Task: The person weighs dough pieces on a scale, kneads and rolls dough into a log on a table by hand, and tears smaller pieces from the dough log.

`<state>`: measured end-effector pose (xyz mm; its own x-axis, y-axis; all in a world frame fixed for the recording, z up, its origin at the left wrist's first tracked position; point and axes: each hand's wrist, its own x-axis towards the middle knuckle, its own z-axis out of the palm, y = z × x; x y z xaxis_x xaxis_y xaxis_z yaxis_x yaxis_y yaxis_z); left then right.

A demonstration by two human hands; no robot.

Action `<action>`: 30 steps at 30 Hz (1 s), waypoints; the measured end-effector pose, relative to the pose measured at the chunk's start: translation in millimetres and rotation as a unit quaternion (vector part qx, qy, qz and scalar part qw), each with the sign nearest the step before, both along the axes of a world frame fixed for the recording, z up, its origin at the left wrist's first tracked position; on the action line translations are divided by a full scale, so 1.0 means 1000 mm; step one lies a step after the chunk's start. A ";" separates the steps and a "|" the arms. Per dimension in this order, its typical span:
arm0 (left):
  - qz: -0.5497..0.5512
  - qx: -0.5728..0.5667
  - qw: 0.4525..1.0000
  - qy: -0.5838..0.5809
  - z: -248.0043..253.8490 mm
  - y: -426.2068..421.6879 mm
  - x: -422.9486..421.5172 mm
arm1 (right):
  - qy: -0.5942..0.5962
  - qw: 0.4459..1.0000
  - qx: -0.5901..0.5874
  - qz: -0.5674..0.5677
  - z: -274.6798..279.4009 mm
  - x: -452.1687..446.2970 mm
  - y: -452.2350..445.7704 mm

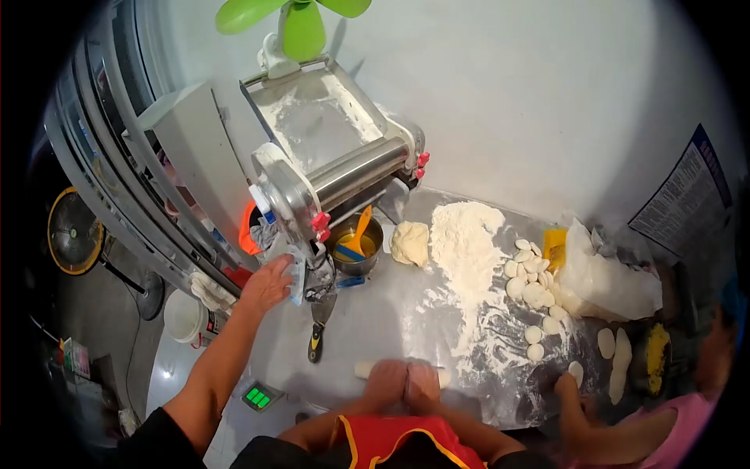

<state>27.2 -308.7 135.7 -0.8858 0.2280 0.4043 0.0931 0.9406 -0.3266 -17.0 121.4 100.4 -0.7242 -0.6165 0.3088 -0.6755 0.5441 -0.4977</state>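
Side by side at the table's near edge, my left hand (385, 381) and my right hand (423, 381) press down on a pale dough roll (363, 370). The roll's ends stick out on both sides. My fingers curl over it, and their tips are hidden. Beyond my right hand, loose flour (467, 242) covers part of the metal table (312, 388). A ball of dough (410, 244) sits beside the flour. A scraper with a black and yellow handle (316, 342) lies left of my hands.
A dough sheeter (344, 176) stands at the back, near a pot (375, 238) with an orange-handled brush (360, 232). A co-worker's hand (268, 283) touches a plastic packet at left. At right, another person's hand (568, 388) is by a dough disc (576, 372); several dough pieces (534, 295) lie beyond.
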 end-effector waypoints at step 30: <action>0.024 0.446 0.886 -0.128 -0.086 0.320 0.044 | 0.040 0.990 0.078 0.107 -0.062 0.024 0.023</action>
<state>71.4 11.4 50.1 -0.9745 -0.1207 0.1890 0.0097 0.8191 0.5735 7.2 144.6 38.8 -0.5485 -0.7984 0.2483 -0.8176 0.4499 -0.3595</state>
